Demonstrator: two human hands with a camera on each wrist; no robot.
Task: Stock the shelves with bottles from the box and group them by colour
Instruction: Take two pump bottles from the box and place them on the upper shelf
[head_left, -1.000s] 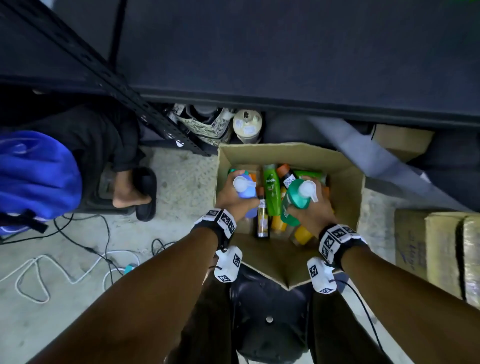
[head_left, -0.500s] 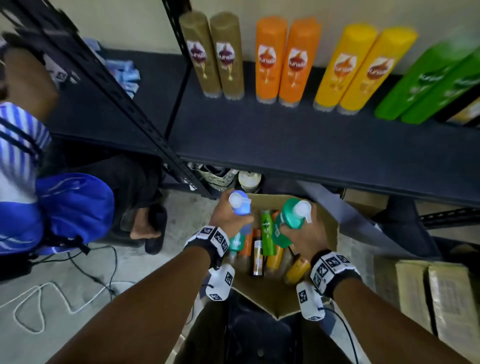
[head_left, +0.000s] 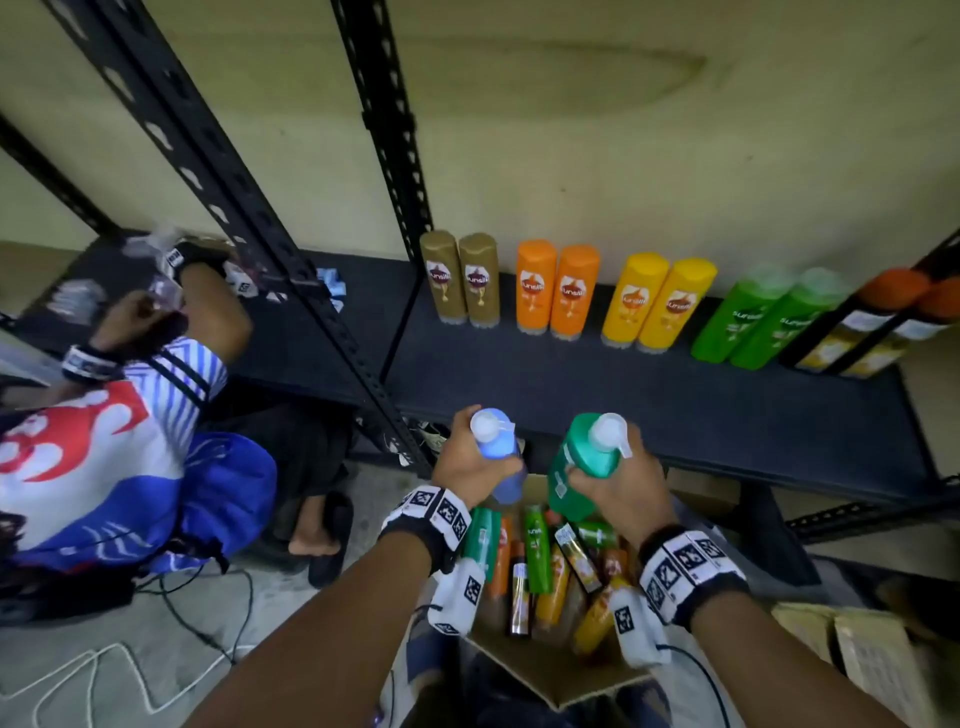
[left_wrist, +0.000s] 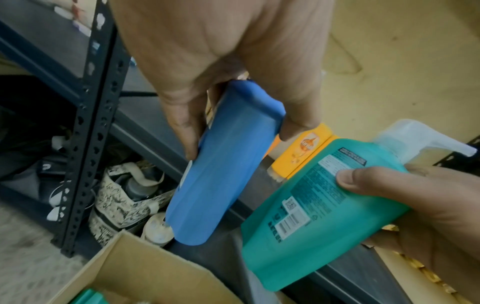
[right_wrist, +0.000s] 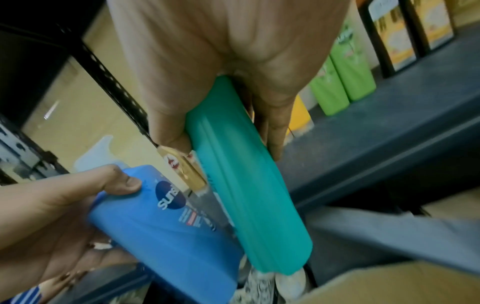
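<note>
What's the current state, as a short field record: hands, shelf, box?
left hand: holds blue bottle
right hand: holds teal bottle
bottle height: both above box, below shelf top
shelf row, left to right: pairs of gold, orange, yellow, green, then black with orange caps
box: several bottles left inside

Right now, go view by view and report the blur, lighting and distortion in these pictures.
Head view: wide-angle bends the shelf posts; edges smear, right-end bottles soft; even light, no glare. Left wrist view: blue bottle and teal bottle fairly sharp, its small print unreadable; floor at lower left streaked. Right wrist view: motion blur throughout; green bottles soft, dark at upper left.
</note>
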